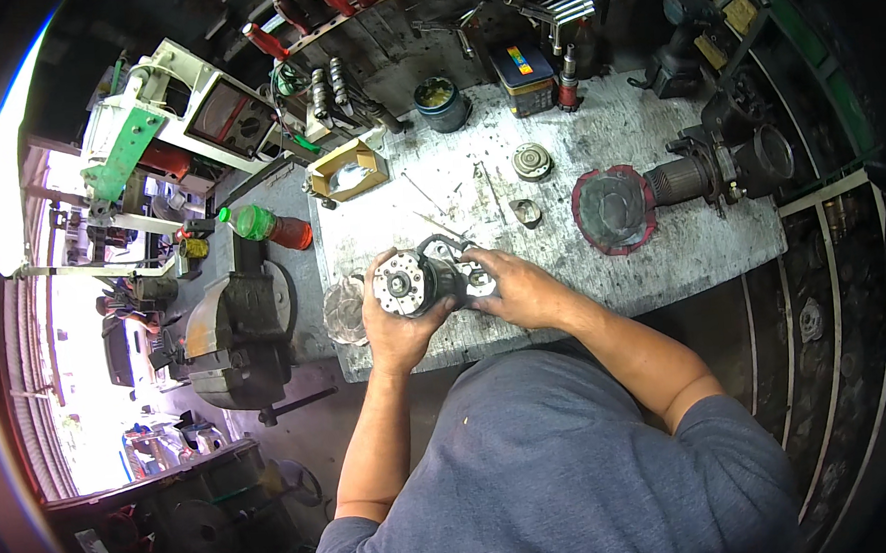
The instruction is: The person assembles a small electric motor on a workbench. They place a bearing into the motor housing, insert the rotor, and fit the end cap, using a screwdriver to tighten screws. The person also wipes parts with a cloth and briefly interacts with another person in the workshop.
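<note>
Above the near edge of the bench, my hands hold what looks like a starter motor part [403, 285]. It has a dark cylindrical body, and its round silver end face, with a central shaft and a ring of holes, is turned up toward me. My left hand [398, 329] is closed around the cylinder, thumb across its near side. My right hand [512, 289] is closed on the other end, at a silver casting [479, 279] joined by a black curved arm [443, 242]. The right fingertips are partly hidden. A crumpled clear disc-like piece [346, 312] lies beside my left hand.
On the bench [400, 219] lie a small ring [525, 212], a round metal part [532, 162], a red-edged dish [612, 211], an armature-like cylinder [678, 181], a cardboard box [349, 171] and a tub [440, 103]. A vise [231, 338] and red-liquid bottle [268, 229] stand left.
</note>
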Available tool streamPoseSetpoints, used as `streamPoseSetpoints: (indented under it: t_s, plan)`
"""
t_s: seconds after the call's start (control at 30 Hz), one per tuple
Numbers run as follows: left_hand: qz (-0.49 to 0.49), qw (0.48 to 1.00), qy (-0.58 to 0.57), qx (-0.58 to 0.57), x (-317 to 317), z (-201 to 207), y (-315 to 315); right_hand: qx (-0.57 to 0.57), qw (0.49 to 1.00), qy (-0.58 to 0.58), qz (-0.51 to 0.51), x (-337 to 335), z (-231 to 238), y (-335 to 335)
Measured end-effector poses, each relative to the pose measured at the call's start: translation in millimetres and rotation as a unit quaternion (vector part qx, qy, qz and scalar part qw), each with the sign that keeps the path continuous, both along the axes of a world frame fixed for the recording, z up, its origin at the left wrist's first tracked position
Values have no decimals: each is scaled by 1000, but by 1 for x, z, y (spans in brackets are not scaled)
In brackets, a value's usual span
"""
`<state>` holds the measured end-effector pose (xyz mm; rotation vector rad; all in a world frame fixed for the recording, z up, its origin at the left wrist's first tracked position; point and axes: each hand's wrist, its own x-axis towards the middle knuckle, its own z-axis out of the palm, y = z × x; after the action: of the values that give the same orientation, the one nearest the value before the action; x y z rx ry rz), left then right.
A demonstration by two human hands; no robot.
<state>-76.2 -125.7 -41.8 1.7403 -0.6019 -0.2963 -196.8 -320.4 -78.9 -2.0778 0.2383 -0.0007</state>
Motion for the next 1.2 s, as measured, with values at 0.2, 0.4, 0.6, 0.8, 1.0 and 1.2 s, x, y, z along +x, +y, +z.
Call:
streamPoseSetpoints:
  t_s: [0.2,0.4,0.6,0.8,1.0,1.2]
  plan:
    - [101,983,-147,51,-16,-12,-10,0,1000,3,9,3,0,0]
    - [-65,998,-6,-24,18,-10,4,-43,997,-65,2,4,-10,0]
    - [-89,994,-51,-30,23,-18,1,-58,994,-87,-14,2,-10,4]
    - [67,953,-281,89,-3,-41,1,-70,994,-74,-32,-1,-9,8]
    - [-75,991,-110,16,29,-63,14,-71,994,-82,-14,2,-8,2]
    - [-45,987,-117,97,22,-86,14,-110,991,-78,-20,3,-13,7]
